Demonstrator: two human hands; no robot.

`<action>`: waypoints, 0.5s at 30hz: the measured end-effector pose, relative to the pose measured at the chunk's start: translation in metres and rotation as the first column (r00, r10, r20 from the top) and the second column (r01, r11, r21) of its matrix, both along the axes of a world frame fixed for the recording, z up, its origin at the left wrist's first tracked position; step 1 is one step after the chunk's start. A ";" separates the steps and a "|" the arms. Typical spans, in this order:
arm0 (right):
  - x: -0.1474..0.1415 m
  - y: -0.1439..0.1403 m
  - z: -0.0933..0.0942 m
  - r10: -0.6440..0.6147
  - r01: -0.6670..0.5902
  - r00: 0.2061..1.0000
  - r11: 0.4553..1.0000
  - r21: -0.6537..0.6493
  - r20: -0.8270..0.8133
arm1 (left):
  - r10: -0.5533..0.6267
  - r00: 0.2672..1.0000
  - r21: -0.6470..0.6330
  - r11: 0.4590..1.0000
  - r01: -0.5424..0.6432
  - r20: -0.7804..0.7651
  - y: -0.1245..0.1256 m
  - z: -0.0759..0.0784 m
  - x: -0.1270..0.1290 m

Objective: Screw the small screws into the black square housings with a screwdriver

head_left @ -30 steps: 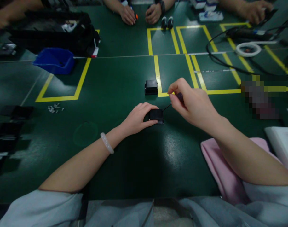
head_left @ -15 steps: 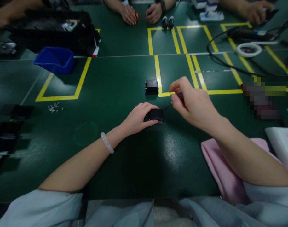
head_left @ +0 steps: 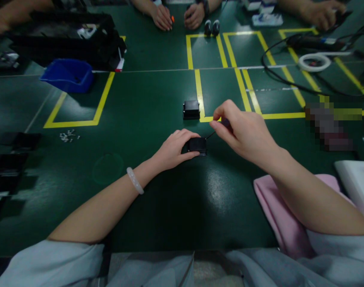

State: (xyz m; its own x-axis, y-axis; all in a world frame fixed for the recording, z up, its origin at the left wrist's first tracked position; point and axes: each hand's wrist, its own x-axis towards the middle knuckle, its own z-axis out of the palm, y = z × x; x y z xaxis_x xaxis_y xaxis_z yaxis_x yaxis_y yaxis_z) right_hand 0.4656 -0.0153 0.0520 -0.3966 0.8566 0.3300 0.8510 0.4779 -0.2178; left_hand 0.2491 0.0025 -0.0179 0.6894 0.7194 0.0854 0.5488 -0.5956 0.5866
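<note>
My left hand (head_left: 177, 149) grips a small black box (head_left: 198, 146) between thumb and fingers and holds it on the green table. In my right hand (head_left: 240, 129) is a screwdriver (head_left: 211, 135); its thin dark shaft slants down to the upper right corner of the box. The fingers cover most of the screwdriver's handle. Whether the tip sits on a screw is too small to tell. A second black box (head_left: 191, 109) of similar look stands just beyond, beside yellow tape. Several small silver screws (head_left: 69, 136) lie scattered to the left.
A blue bin (head_left: 69, 75) stands at the back left before a large black crate (head_left: 65, 40). Black parts (head_left: 10, 161) line the left edge. A pink cloth (head_left: 268, 195) lies under my right forearm. Co-workers' hands (head_left: 162, 18) rest across the table. Cables (head_left: 268, 63) run at right.
My right thumb and forefinger have shifted slightly around the screwdriver, a little to the left. The left hand and the box it holds stay in place.
</note>
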 end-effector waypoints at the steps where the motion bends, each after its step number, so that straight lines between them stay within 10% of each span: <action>1: 0.000 0.000 0.000 -0.003 0.003 1.000 1.000 0.000 0.002 | 0.000 1.000 0.002 1.000 0.000 0.000 0.000 0.000 0.000; 15: 0.000 -0.001 0.000 -0.004 0.004 1.000 1.000 0.016 -0.001 | 0.000 1.000 0.004 1.000 0.000 0.000 0.000 0.000 0.000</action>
